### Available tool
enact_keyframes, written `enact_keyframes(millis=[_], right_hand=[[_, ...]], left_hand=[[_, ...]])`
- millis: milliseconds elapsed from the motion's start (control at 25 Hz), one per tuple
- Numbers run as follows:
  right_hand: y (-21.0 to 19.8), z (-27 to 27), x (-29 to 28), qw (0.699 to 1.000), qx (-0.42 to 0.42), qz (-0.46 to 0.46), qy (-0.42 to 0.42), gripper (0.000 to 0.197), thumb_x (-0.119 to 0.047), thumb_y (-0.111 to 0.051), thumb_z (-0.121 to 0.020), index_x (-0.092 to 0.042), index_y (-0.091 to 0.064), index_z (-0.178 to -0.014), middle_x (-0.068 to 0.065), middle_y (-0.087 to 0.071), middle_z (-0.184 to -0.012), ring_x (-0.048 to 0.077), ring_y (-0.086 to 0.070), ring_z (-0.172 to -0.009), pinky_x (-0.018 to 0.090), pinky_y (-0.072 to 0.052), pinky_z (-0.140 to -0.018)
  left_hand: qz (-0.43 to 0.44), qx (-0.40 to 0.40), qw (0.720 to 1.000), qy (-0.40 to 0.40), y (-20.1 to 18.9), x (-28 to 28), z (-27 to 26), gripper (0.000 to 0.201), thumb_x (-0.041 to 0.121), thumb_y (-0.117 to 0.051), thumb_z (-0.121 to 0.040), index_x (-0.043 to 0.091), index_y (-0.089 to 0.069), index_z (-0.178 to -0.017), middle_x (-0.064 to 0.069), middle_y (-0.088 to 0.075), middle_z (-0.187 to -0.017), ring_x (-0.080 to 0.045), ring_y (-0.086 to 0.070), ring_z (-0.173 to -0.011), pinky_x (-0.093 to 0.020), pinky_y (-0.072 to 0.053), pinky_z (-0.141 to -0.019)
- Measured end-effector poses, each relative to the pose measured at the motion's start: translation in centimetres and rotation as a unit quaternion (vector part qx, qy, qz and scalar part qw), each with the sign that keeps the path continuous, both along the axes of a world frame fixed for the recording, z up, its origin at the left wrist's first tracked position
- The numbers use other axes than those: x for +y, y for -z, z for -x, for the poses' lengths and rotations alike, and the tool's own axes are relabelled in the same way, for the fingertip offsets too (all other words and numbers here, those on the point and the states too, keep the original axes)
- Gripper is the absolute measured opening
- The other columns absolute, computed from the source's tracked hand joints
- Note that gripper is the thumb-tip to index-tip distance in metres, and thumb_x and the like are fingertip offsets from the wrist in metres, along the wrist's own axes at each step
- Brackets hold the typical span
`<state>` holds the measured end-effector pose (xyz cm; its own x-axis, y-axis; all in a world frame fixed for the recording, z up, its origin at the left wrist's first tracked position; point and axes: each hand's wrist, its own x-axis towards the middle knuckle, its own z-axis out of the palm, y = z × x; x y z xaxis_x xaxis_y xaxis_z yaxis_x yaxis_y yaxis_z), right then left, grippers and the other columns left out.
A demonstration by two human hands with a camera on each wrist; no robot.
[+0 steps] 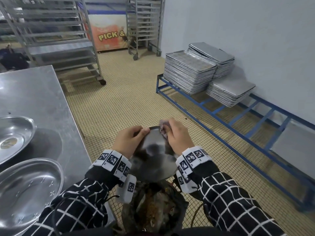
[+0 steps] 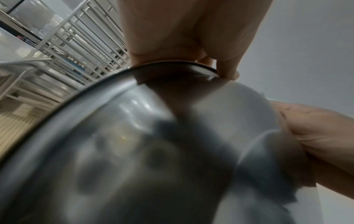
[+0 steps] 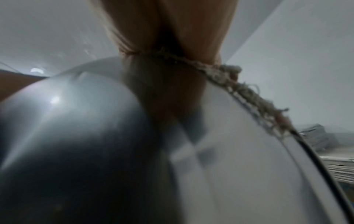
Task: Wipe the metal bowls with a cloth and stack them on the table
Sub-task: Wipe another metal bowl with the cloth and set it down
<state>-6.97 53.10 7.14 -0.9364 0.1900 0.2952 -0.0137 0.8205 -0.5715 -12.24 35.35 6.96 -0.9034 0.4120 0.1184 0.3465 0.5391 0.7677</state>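
I hold a shiny metal bowl point(image 1: 154, 159) tilted in front of me, above a dark bin. My left hand point(image 1: 130, 139) grips its far left rim, thumb on the inside, as the left wrist view shows at the rim point(image 2: 176, 63). My right hand point(image 1: 175, 135) pinches a greyish cloth point(image 1: 163, 127) over the bowl's far right rim; the frayed cloth point(image 3: 239, 91) lies along the edge in the right wrist view. Two more metal bowls sit on the steel table at the left, one far point(image 1: 13, 135) and one near point(image 1: 27, 188).
The steel table point(image 1: 39, 97) fills the left side. A dark bin with waste point(image 1: 153, 206) stands below the held bowl. Stacks of baking trays point(image 1: 189, 72) rest on a blue floor frame point(image 1: 247, 116) by the right wall. Wheeled racks point(image 1: 56, 36) stand behind on the tiled floor.
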Motion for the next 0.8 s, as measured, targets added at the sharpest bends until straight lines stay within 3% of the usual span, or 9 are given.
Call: enact_keyframes(millis=[160, 320, 400, 520, 640, 720, 800], right_hand=[[1.2, 0.1, -0.9, 0.987, 0.139, 0.057, 0.064, 0.026, -0.025, -0.042, -0.097, -0.005, -0.056, -0.107, 0.006, -0.061, -0.102, 0.022, -0.056, -0.094, 0.047, -0.048, -0.083], [1.5, -1.0, -2.9, 0.978, 0.180, -0.073, 0.079, 0.033, -0.034, -0.040, -0.094, -0.018, -0.057, -0.117, 0.000, -0.056, -0.124, 0.022, -0.050, -0.117, 0.048, -0.041, -0.097], [1.7, -1.4, -3.5, 0.978, 0.169, -0.080, 0.095, 0.039, -0.037, -0.038, -0.095, -0.021, -0.053, -0.127, -0.003, -0.050, -0.134, 0.020, -0.043, -0.127, 0.046, -0.034, -0.106], [2.4, -0.8, -2.4, 0.967, 0.148, 0.090, 0.187, 0.048, -0.044, -0.034, -0.095, -0.020, -0.048, -0.134, -0.002, -0.041, -0.141, 0.020, -0.039, -0.129, 0.046, -0.034, -0.107], [3.3, -1.1, -0.8, 0.898, 0.092, 0.353, 0.244, 0.043, -0.036, -0.036, -0.100, -0.017, -0.046, -0.137, 0.004, -0.041, -0.136, 0.020, -0.043, -0.126, 0.030, -0.039, -0.097], [3.7, -1.7, -1.0, 0.885, 0.068, 0.392, 0.241, 0.042, -0.030, -0.036, -0.101, -0.017, -0.043, -0.140, 0.003, -0.043, -0.133, 0.019, -0.044, -0.126, 0.024, -0.036, -0.094], [3.5, -2.0, -2.0, 0.918, 0.129, 0.323, 0.191, 0.043, -0.024, -0.039, -0.100, -0.020, -0.039, -0.143, -0.001, -0.038, -0.143, 0.011, -0.037, -0.132, 0.018, -0.032, -0.104]], left_hand=[[-0.027, -0.004, 0.999, -0.035, 0.0, -0.1, 0.2, 0.037, 0.045, -0.047, -0.095, 0.019, -0.064, -0.075, -0.002, -0.063, -0.066, -0.021, -0.060, -0.066, -0.036, -0.048, -0.065], [-0.124, -0.024, 0.986, -0.105, -0.5, 0.5, 0.2, 0.042, 0.044, -0.049, -0.095, 0.012, -0.065, -0.073, -0.014, -0.063, -0.065, -0.026, -0.055, -0.059, -0.046, -0.049, -0.063], [-0.157, -0.042, 0.980, -0.114, -1.1, 0.6, 0.0, 0.040, 0.044, -0.051, -0.094, 0.013, -0.068, -0.074, -0.012, -0.064, -0.064, -0.023, -0.055, -0.058, -0.043, -0.049, -0.062], [-0.207, -0.079, 0.965, -0.138, -1.3, 0.5, 0.1, 0.042, 0.047, -0.053, -0.092, 0.017, -0.067, -0.067, -0.002, -0.057, -0.056, -0.019, -0.050, -0.056, -0.036, -0.044, -0.059], [-0.249, -0.097, 0.949, -0.168, -1.0, 0.2, 0.4, 0.048, 0.051, -0.054, -0.090, 0.014, -0.062, -0.061, -0.008, -0.054, -0.057, -0.021, -0.049, -0.059, -0.037, -0.043, -0.061], [-0.253, -0.095, 0.946, -0.178, -1.0, 0.4, 0.3, 0.042, 0.047, -0.052, -0.092, 0.015, -0.068, -0.070, -0.020, -0.065, -0.071, -0.027, -0.057, -0.067, -0.041, -0.051, -0.070], [-0.241, -0.086, 0.949, -0.181, -1.2, 0.5, 0.2, 0.044, 0.047, -0.050, -0.093, 0.011, -0.070, -0.077, -0.023, -0.067, -0.080, -0.029, -0.059, -0.071, -0.045, -0.052, -0.075]])
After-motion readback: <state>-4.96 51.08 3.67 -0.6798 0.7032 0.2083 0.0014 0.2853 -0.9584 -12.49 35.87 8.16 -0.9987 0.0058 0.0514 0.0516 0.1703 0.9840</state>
